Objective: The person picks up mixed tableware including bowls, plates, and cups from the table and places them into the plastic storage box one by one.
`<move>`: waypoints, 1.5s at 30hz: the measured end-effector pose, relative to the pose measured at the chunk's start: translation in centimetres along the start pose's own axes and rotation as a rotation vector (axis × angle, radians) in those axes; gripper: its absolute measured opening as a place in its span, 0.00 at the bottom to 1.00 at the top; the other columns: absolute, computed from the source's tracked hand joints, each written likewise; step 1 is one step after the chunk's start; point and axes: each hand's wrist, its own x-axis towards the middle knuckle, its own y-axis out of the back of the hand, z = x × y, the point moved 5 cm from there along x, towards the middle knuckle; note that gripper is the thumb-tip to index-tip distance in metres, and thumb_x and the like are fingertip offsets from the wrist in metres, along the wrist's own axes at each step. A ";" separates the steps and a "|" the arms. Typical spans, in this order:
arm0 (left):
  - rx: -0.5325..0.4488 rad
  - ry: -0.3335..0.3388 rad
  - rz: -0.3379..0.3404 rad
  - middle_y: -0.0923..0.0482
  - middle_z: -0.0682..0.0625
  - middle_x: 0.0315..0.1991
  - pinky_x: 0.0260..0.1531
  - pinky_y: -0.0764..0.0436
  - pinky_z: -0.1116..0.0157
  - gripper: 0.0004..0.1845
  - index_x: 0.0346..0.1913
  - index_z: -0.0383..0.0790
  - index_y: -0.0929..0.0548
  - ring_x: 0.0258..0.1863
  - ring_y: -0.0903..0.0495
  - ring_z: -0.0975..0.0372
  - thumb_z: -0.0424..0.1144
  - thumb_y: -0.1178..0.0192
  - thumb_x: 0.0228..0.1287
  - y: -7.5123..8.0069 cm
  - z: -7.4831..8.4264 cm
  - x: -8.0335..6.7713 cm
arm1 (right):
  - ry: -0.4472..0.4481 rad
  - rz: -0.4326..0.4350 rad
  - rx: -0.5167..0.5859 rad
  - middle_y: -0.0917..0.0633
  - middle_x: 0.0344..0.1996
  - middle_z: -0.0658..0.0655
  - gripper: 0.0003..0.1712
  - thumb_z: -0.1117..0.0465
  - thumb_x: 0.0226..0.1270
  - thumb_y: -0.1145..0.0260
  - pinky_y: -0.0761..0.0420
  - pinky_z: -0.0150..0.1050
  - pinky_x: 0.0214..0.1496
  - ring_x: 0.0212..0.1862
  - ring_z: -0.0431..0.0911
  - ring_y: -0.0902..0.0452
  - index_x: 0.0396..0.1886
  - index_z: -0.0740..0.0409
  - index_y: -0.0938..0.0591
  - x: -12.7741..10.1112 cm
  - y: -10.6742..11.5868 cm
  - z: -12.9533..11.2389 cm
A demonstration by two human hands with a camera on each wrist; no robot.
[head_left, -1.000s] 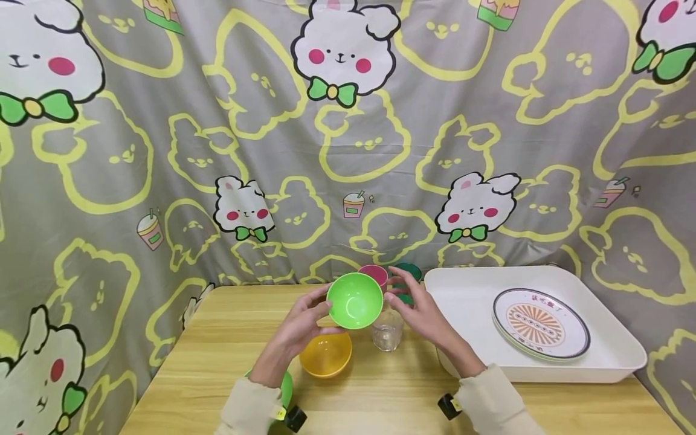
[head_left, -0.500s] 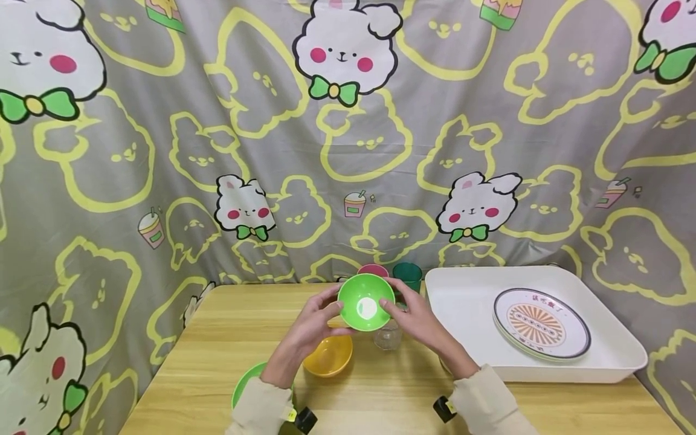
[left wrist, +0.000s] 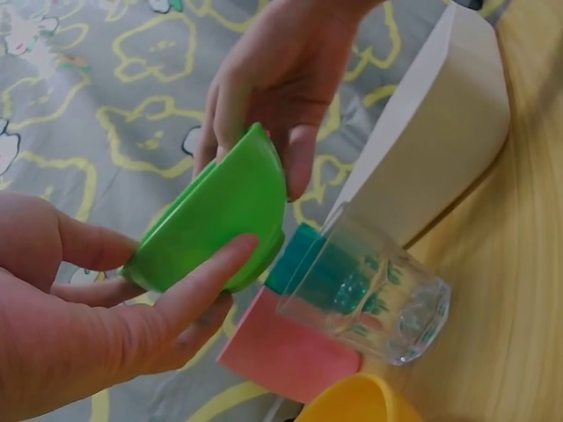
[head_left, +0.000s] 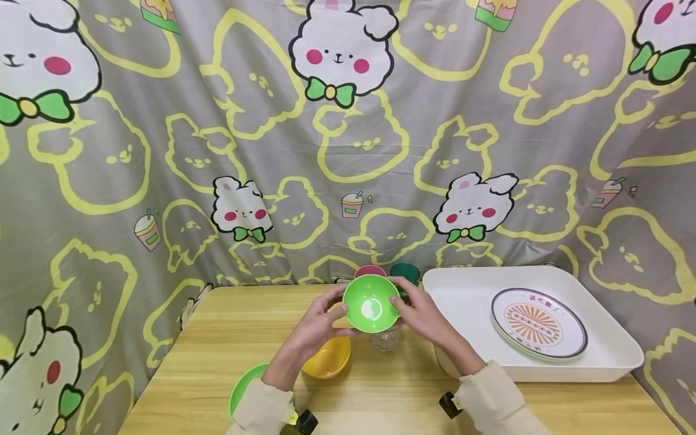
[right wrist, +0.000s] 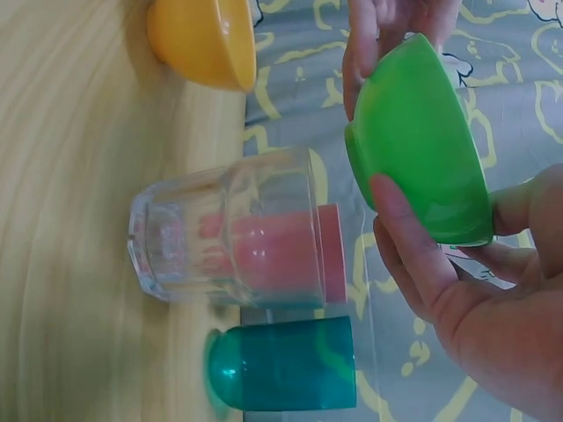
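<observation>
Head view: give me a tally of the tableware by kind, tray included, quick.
Bowls: 3 — green bowl held by left hand and right hand, yellow bowl, second green bowl
Cups: 3 — clear glass, pink cup, teal cup
Plates: at least 1 — patterned plate
Trays: 1 — white tray
Total: 8

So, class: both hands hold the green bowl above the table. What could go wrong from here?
1. The green bowl is held only by the fingertips of the left hand and right hand; it might slip.
2. A clear glass stands directly beneath; a dropped bowl could topple it.
</observation>
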 end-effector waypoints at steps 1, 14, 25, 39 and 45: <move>0.006 0.000 -0.017 0.43 0.34 0.72 0.53 0.17 0.43 0.26 0.78 0.34 0.39 0.63 0.28 0.48 0.29 0.54 0.81 -0.1 0.0 0.0 | -0.006 -0.002 0.003 0.22 0.55 0.70 0.24 0.67 0.80 0.44 0.10 0.45 0.33 0.42 0.52 0.15 0.72 0.61 0.29 0.0 0.2 0.0; 0.193 0.019 -0.167 0.35 0.33 0.72 0.66 0.26 0.48 0.27 0.77 0.35 0.37 0.71 0.34 0.39 0.32 0.49 0.80 -0.1 0.0 -0.8 | 0.000 0.106 -0.055 0.17 0.49 0.71 0.18 0.67 0.78 0.42 0.11 0.44 0.28 0.42 0.57 0.13 0.63 0.66 0.23 0.0 5.6 -0.3; 0.584 -0.078 -0.088 0.28 0.34 0.68 0.66 0.25 0.47 0.21 0.71 0.31 0.29 0.66 0.28 0.40 0.30 0.50 0.80 1.6 0.2 -1.3 | 0.001 0.324 -0.293 0.13 0.42 0.69 0.16 0.59 0.77 0.37 0.14 0.35 0.26 0.41 0.58 0.14 0.55 0.66 0.16 -0.8 11.6 1.1; 0.826 -0.062 0.010 0.27 0.34 0.67 0.63 0.32 0.32 0.20 0.67 0.32 0.24 0.66 0.32 0.36 0.29 0.44 0.75 3.4 0.0 -3.0 | -0.062 0.363 -0.482 0.11 0.40 0.69 0.15 0.59 0.77 0.39 0.14 0.47 0.39 0.42 0.62 0.13 0.50 0.67 0.15 -0.9 14.7 5.3; 0.888 -0.074 0.063 0.27 0.32 0.66 0.62 0.29 0.34 0.21 0.67 0.31 0.24 0.65 0.31 0.34 0.28 0.42 0.73 4.1 0.1 -3.3 | -0.120 0.291 -0.456 0.14 0.45 0.75 0.18 0.63 0.77 0.43 0.12 0.51 0.33 0.44 0.66 0.15 0.55 0.73 0.19 -0.8 14.9 7.3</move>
